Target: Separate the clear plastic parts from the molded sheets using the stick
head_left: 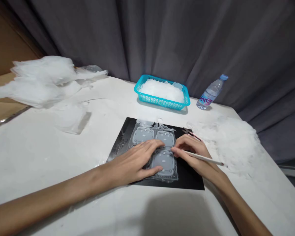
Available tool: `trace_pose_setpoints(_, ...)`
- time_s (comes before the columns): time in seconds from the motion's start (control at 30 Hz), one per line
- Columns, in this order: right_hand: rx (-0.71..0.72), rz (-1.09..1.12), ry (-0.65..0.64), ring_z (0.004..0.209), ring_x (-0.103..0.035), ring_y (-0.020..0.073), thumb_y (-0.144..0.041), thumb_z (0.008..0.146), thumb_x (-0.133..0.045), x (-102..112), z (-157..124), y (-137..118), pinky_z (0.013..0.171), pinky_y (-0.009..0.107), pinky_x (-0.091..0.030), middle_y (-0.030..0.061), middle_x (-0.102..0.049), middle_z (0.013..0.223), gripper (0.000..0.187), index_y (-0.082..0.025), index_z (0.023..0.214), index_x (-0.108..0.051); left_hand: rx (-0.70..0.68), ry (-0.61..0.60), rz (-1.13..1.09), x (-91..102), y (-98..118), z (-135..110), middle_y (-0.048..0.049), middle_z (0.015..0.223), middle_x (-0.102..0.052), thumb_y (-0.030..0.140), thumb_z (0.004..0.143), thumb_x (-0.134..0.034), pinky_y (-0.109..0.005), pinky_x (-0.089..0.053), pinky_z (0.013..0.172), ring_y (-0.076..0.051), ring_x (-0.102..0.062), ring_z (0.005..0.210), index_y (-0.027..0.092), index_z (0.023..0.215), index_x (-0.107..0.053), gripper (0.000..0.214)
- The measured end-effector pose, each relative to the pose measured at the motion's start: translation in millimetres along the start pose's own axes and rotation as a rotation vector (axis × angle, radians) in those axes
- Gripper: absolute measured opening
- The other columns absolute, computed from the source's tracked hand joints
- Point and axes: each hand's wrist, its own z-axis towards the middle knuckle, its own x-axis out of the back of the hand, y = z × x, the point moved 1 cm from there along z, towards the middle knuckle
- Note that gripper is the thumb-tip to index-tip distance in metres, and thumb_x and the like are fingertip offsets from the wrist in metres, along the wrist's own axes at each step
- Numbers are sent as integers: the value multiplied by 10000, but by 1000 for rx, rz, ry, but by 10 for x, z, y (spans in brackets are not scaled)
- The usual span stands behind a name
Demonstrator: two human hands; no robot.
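A translucent moulded plastic sheet (164, 162) with several rounded-rectangle panels lies on a black mat (190, 178). My left hand (140, 157) rests flat across it, fingers stretched out, covering part of the left-hand panels. In a pinch, my right hand (193, 152) holds a slim white pen-shaped tool (206, 158) at the sheet's right edge, near the gap between two panels. The tool's working tip is hidden by the fingers. Just beyond the right hand lies a pair of scissors (190, 132) with dark blades and pinkish handles.
A blue plastic basket (159, 104) full of whitish translucent pieces stands at the back. Right of it is a water bottle (211, 93). Wispy plastic scraps (238, 144) cover the right side; a pile of filmy white sheets (44, 80) sits far left.
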Motion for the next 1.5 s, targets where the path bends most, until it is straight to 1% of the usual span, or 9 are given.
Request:
trace_pose_setpoints(0.07,-29,31,-76,814,-656,162,-363,980,-701,15,-4,18,730,278,-518,14,-685,944,136,-235,935,-702,29,-5,-17,37,-39,71,-141,1455,-585,539,988,-639,-447,-487,1105,-325,-580,1337,236,1502,-441,628)
trace_pose_setpoints(0.13,-48,45,-128,842,-673,161,-357,978,-707,29,-19,44,754,276,-535,18,-698,997,115,-242,984,-711,2,3,-12,56,-87,161,-130,1443,-589,536,994,-631,-451,-468,1125,-320,-569,1342,242,1429,-524,536)
trace_pose_setpoints(0.27,24,30,-140,899,-687,178,-344,1007,-668,9,-43,53,815,299,-564,43,-700,1030,114,-234,1014,-697,-78,53,49,33,-182,285,-112,1459,-606,522,998,-635,-499,-409,1177,-334,-529,1384,255,1362,-625,452)
trace_pose_setpoints(0.53,144,-44,-141,988,-687,200,-285,1045,-616,-88,13,21,921,341,-529,39,-721,1015,89,-242,994,-676,-47,72,109,-23,-225,257,-110,1569,-552,587,968,-652,-517,-367,1229,-336,-498,1455,235,1409,-633,564)
trace_pose_setpoints(0.67,125,-56,-131,996,-693,209,-288,1049,-605,-104,10,62,929,351,-536,44,-728,1021,99,-247,995,-677,-60,107,92,-47,-252,245,-99,1570,-557,588,961,-664,-501,-368,1234,-327,-507,1454,260,1419,-639,564)
trace_pose_setpoints(0.93,148,-101,-138,986,-685,213,-269,1060,-580,-114,30,59,918,359,-534,49,-718,1029,95,-247,995,-647,-29,87,168,-28,-224,268,-70,1572,-563,640,955,-637,-511,-341,1236,-334,-514,1454,266,1392,-651,575)
trace_pose_setpoints(1.17,279,-228,-157,1013,-658,231,-241,1080,-520,-141,62,27,907,380,-521,71,-686,1011,117,-237,992,-598,-15,60,211,-33,-221,265,-54,1587,-549,645,959,-628,-491,-330,1240,-329,-506,1459,260,1384,-647,574)
trace_pose_setpoints(1.3,240,-325,-200,954,-656,234,-234,1083,-496,-52,24,-6,853,380,-517,79,-669,996,148,-226,970,-591,-12,48,198,-9,-203,277,-56,1575,-559,651,956,-629,-483,-346,1227,-329,-526,1440,268,1374,-647,566)
trace_pose_setpoints(1.5,118,-143,-114,986,-680,207,-268,1055,-593,18,-32,41,907,342,-519,40,-697,1043,76,-249,993,-631,-9,37,198,4,-214,290,-50,1578,-551,686,942,-621,-489,-344,1226,-329,-535,1426,284,1380,-636,595)
